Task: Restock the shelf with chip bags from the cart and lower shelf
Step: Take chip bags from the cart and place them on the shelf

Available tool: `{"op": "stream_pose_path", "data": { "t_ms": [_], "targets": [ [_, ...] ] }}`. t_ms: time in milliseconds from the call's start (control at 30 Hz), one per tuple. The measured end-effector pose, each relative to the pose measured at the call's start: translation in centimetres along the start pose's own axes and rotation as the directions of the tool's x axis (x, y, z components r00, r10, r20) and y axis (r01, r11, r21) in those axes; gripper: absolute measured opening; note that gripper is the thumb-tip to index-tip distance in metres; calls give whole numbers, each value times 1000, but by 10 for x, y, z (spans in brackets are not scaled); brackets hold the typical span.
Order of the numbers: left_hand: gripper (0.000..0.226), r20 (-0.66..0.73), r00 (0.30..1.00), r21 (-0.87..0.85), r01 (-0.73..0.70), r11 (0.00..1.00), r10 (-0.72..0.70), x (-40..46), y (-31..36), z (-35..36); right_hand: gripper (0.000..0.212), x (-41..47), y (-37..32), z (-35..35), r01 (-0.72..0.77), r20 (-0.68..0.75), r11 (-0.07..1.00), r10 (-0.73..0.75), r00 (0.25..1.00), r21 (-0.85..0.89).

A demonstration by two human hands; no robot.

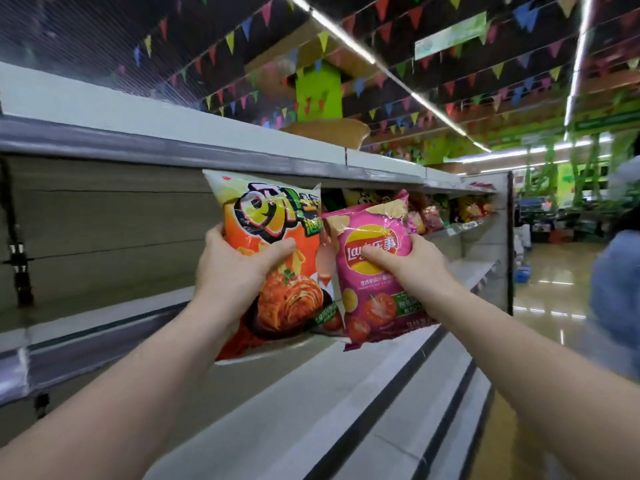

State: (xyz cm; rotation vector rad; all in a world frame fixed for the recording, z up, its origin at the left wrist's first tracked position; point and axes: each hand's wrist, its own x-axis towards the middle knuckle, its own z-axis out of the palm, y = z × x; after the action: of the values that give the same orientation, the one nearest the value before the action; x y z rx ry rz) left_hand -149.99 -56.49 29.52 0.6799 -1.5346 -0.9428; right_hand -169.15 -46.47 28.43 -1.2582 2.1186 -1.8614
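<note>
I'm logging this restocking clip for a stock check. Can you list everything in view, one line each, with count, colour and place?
orange chip bag: one, orange with a cream top, held up in front of the shelf, left of centre
pink chip bag: one, pink with a yellow and red logo, held right of the orange bag, its edge overlapping it
shelf: one bare grey board behind the bags, further boards above and below
stocked bags: several, mixed colours, count unclear, farther along the shelf to the right
pennant strings: many, multicoloured, under the dark ceiling
left hand: one, grips the orange bag
right hand: one, grips the pink bag
</note>
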Motion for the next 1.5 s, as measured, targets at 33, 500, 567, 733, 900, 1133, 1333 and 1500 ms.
{"op": "stream_pose_path", "data": {
  "t_ms": [33,500,567,733,900,1133,1333,1500],
  "targets": [
    [106,-5,1000,-11,18,1000,-18,5,-1,10,53,13,5,-2,-3,5,1000,3,1000,2],
    [105,55,985,-100,169,981,-164,101,-34,87,36,155,48,23,-79,139,978,53,989,190],
    [104,67,982,-127,182,975,-175,109,-35,94,36,172,51,27,-77,152,976,46,987,204],
    [64,57,978,-127,208,970,-202,127,-39,112,39,215,60,41,-173,276,938,88,957,299],
    [60,-53,971,-137,223,965,-232,146,-42,123,59,267,61,59,-261,432,923,120,894,284],
    [29,-177,956,-144,210,967,-234,152,-45,150,34,331,74,79,-141,503,947,-25,864,290],
    [37,-265,931,-126,223,967,-250,145,-46,171,55,344,104,85,-168,570,916,-76,818,364],
    [35,-294,917,-102,252,962,-271,141,-43,184,50,345,119,79,-185,600,884,-126,790,430]
  ]
}}
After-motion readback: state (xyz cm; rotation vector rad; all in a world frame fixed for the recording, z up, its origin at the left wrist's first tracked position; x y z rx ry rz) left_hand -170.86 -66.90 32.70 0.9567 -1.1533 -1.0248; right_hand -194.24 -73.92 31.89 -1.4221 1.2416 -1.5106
